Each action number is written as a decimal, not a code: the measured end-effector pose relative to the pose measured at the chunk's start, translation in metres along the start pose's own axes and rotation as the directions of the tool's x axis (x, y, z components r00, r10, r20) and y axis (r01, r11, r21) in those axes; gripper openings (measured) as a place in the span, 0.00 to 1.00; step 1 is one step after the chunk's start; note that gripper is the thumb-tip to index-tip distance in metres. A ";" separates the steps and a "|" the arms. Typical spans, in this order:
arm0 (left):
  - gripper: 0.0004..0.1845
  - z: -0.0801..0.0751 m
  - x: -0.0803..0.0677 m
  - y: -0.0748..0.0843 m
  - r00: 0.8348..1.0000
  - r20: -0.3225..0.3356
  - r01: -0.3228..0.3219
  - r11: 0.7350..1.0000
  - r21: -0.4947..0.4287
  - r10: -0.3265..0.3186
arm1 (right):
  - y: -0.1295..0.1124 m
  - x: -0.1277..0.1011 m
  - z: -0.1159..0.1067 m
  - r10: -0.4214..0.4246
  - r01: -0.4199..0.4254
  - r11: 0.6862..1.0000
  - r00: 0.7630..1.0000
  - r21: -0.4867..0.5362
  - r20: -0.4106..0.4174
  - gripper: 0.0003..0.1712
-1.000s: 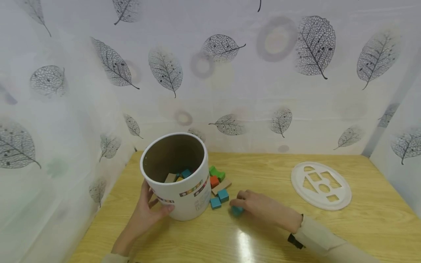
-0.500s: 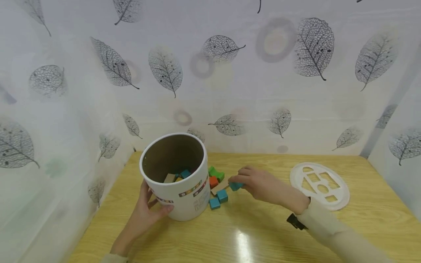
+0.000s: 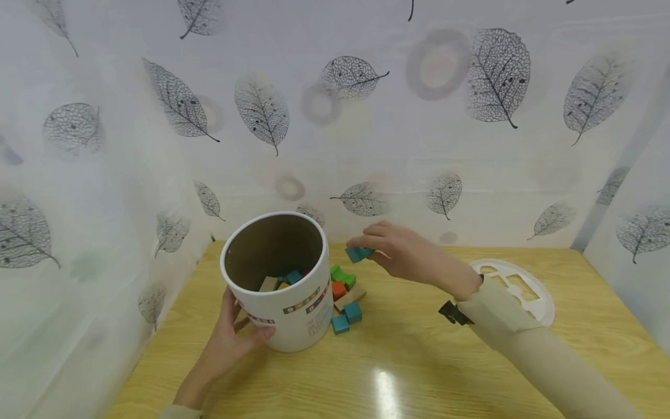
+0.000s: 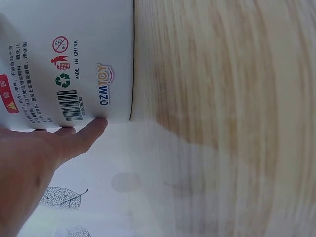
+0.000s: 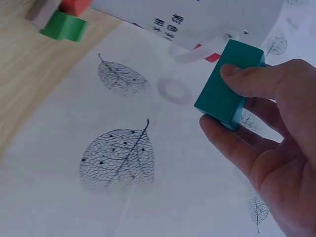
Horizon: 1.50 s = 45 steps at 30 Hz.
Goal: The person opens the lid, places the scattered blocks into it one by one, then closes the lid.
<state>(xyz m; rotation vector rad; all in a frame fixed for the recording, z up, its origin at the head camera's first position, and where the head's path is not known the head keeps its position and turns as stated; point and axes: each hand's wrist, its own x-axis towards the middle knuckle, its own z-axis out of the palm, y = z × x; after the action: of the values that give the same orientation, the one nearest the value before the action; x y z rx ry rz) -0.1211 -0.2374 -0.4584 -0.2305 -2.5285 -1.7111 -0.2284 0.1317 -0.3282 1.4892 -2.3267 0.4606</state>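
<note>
A white bucket [image 3: 298, 320] with printed labels stands on the table, tilted a little, and several wooden blocks lie inside it. Its left side is held by my left hand [image 3: 232, 334], thumb at the front and fingers partly hidden behind. Above the table, right of the bucket's rim, my right hand [image 3: 405, 253] pinches a blue block [image 3: 358, 254]. The right wrist view shows this block [image 5: 229, 84] as a long blue-green piece between thumb and fingers. Beside the bucket lie two blue blocks [image 3: 352, 312], a red-orange block [image 3: 338, 289], a green curved block [image 3: 343, 276] and a plain wooden block [image 3: 349, 298].
A round white plate with cut-out shapes [image 3: 544, 308] lies at the right of the wooden table [image 3: 419, 372], partly behind the right forearm. A leaf-printed curtain [image 3: 387, 139] hangs behind the table and along its sides.
My right hand has picked the blue block up from the table and carried it upward, away from me and leftward towards the bucket's rim. The left hand stays on the bucket.
</note>
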 end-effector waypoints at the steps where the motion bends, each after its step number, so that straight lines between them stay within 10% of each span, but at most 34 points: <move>1: 0.64 0.000 0.000 0.000 1.000 -0.001 0.001 1.000 -0.001 -0.001 | 0.000 0.005 -0.002 0.001 -0.001 1.000 1.000 0.003 0.006 0.25; 26: 0.64 -0.003 0.004 -0.001 1.000 0.011 -0.021 1.000 -0.002 0.022 | -0.036 0.103 0.006 -0.121 0.122 0.980 0.992 0.158 -0.018 0.24; 45: 0.63 -0.002 0.000 -0.003 1.000 0.012 -0.004 1.000 -0.001 0.004 | -0.047 0.119 0.026 -0.100 0.089 0.984 0.993 0.154 0.068 0.25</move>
<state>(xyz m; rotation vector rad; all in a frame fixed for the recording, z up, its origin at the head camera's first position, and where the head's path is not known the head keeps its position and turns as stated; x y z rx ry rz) -0.1220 -0.2400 -0.4608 -0.2460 -2.5339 -1.7143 -0.2348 0.0059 -0.2936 1.7068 -2.3102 0.5751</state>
